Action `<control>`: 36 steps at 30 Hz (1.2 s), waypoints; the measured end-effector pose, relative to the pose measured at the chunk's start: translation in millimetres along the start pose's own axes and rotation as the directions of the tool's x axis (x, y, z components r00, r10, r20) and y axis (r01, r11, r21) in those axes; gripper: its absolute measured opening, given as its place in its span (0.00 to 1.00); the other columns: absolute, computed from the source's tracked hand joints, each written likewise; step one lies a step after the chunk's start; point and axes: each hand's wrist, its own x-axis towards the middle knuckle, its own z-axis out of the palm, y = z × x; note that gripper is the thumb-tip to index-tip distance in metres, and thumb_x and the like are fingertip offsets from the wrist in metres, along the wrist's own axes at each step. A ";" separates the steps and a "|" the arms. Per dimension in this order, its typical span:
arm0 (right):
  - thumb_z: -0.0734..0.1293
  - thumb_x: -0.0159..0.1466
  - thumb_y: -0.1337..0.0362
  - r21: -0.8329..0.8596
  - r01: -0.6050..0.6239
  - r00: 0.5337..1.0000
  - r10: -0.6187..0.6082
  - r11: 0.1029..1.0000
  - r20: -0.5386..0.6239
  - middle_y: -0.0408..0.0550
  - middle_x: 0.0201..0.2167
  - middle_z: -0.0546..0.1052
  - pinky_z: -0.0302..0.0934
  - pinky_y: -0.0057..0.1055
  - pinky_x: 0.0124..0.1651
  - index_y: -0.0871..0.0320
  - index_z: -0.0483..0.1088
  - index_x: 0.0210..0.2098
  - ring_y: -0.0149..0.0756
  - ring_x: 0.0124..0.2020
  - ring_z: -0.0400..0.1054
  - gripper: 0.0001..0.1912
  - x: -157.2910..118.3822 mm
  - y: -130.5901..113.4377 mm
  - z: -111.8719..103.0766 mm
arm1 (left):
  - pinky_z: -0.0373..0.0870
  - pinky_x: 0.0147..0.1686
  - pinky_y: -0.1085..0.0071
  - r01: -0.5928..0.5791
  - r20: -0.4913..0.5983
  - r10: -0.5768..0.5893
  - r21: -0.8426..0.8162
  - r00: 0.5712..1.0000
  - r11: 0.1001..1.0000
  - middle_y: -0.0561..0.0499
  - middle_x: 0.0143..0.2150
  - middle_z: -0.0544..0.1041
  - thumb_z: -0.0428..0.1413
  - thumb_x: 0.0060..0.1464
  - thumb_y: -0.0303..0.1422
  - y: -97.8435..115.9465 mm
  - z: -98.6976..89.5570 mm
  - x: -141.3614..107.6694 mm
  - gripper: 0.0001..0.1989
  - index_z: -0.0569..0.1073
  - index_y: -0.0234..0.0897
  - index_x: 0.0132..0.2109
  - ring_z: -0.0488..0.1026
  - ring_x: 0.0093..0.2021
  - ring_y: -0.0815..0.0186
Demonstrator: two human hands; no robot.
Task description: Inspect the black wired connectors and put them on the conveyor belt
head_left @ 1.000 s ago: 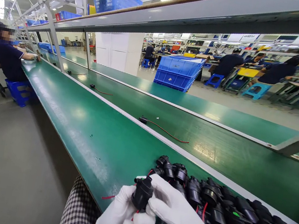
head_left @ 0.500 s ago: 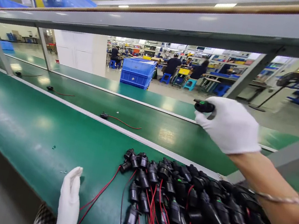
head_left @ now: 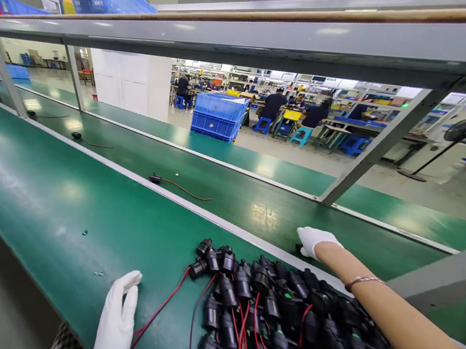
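My right hand (head_left: 318, 242), in a white glove, is reached out low over the green conveyor belt (head_left: 246, 201). Its fingers are closed and turned away from me; a dark bit of a small black pump-like part (head_left: 298, 249) shows beneath them. Most of that part is hidden by the glove. My left hand (head_left: 118, 314), also gloved in white, rests near the front edge of the green worktop (head_left: 54, 191). Its fingers are loosely bent and apart from the thumb, with nothing held. Red and dark wires run beside it from the heap of black cylindrical parts (head_left: 235, 289).
Several wired black parts lie spaced along the belt, one of them a black part (head_left: 155, 178) near the middle. A metal post (head_left: 373, 145) and an overhead shelf rail (head_left: 256, 40) frame the line. Blue crates (head_left: 217, 116) stand beyond; people sit farther back.
My right hand has moved down from above the far side of the belt to the belt surface, carrying the black part. My left hand has shifted slightly; the view has tilted a little.
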 end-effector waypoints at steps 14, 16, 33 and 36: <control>0.69 0.63 0.53 -0.177 0.469 0.883 -0.462 0.865 0.084 0.49 0.40 0.76 0.65 0.43 0.48 0.63 0.72 0.39 0.40 0.43 0.71 0.16 -85.9 -190.3 -12.3 | 0.62 0.59 0.52 -0.028 0.089 0.034 -0.059 0.995 0.998 0.43 0.53 0.74 0.46 0.61 0.48 6.7 -6.6 -3.9 0.21 0.72 0.39 0.50 0.70 0.56 0.55; 0.71 0.61 0.54 -0.171 0.469 0.880 -0.475 0.867 0.009 0.51 0.38 0.76 0.65 0.43 0.47 0.64 0.73 0.37 0.42 0.42 0.71 0.16 -89.2 -190.2 -19.3 | 0.63 0.59 0.54 -0.020 0.120 0.031 -0.090 0.992 0.996 0.43 0.52 0.75 0.46 0.61 0.47 13.7 -7.7 -4.4 0.21 0.72 0.39 0.49 0.71 0.55 0.56; 0.62 0.68 0.60 0.275 0.900 0.423 -0.529 0.337 -0.736 0.51 0.42 0.74 0.68 0.39 0.43 0.52 0.63 0.52 0.43 0.44 0.70 0.13 -182.5 -183.2 -48.6 | 0.67 0.52 0.63 -0.028 0.541 0.334 -0.496 0.771 0.868 0.46 0.49 0.77 0.57 0.56 0.46 108.3 -30.1 -22.2 0.22 0.73 0.40 0.53 0.72 0.51 0.57; 0.61 0.67 0.69 0.459 0.848 0.529 -0.476 0.264 -0.703 0.45 0.36 0.74 0.70 0.31 0.39 0.49 0.66 0.43 0.36 0.38 0.71 0.09 -186.7 -172.3 -56.5 | 0.66 0.53 0.62 -0.075 0.552 0.325 -0.426 0.768 0.902 0.46 0.49 0.77 0.59 0.54 0.46 102.5 -29.3 -25.4 0.21 0.74 0.41 0.52 0.72 0.51 0.57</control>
